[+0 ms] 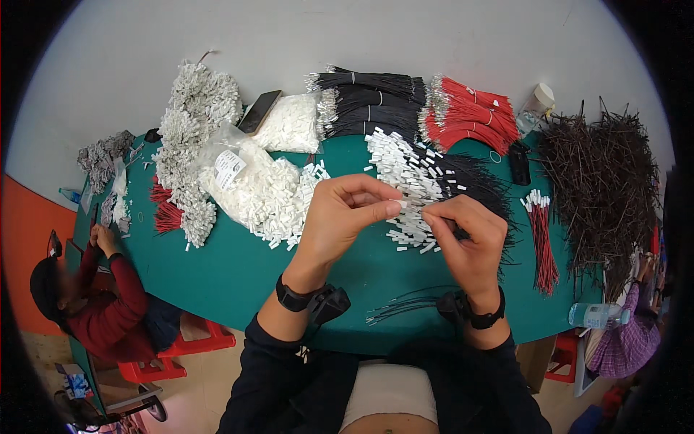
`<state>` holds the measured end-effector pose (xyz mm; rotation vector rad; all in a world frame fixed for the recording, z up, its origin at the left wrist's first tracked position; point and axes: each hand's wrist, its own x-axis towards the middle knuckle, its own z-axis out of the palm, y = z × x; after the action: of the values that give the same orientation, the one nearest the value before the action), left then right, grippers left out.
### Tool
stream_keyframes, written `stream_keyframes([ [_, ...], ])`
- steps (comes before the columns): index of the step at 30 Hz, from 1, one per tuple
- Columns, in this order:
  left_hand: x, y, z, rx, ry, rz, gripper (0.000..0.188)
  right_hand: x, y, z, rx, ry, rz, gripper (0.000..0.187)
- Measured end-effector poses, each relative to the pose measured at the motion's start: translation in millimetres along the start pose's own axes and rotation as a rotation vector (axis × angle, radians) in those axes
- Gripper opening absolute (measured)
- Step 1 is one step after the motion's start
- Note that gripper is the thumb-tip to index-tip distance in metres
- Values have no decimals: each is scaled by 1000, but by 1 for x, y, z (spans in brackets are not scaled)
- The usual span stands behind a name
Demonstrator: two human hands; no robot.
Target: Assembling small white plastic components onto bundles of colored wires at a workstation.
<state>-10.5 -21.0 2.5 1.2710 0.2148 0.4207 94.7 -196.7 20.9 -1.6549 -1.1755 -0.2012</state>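
My left hand (341,217) is closed in a pinch, thumb against forefinger, over the middle of the table. Facing it, a short gap away, my right hand (471,233) pinches too, its fingertips pointing left. Whatever sits in either pinch is too small to make out against the white pieces behind. Just beyond both hands lies a spread of black wires with white connector housings (405,170) on their ends. Left of my left hand, loose white housings (278,210) spill from a clear plastic bag (220,148). A few loose black wires (405,304) lie between my forearms.
Tied bundles of black wires (376,101) and red wires (473,116) line the back of the green table (289,275). At right are a red-wire bunch (541,242), a dark wire heap (600,195) and a plastic bottle (596,315). Another person (108,304) sits at far left.
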Motion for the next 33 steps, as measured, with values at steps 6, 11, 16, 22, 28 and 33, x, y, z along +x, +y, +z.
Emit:
stream_keyframes([
  [6, 1, -2, -1, 23, -27, 14, 16, -1, 2, 1, -30, 9, -26, 13],
  [11, -1, -3, 2, 17, -44, -16, 14, 0, 2, 2, -90, 0, -106, 13],
  [16, -1, -6, 3, 9, -49, -14, 12, -1, 0, 1, -105, 5, -111, 12],
  [22, -1, -6, 5, 26, -40, -3, 10, -2, 3, 1, -53, -9, -46, 12],
  [28, -1, -7, 3, 28, -39, 4, 10, -1, 6, 3, -30, -12, -56, 11],
  [33, -1, -8, 7, 31, -46, -13, 11, -1, 9, 3, -15, -29, -25, 11],
])
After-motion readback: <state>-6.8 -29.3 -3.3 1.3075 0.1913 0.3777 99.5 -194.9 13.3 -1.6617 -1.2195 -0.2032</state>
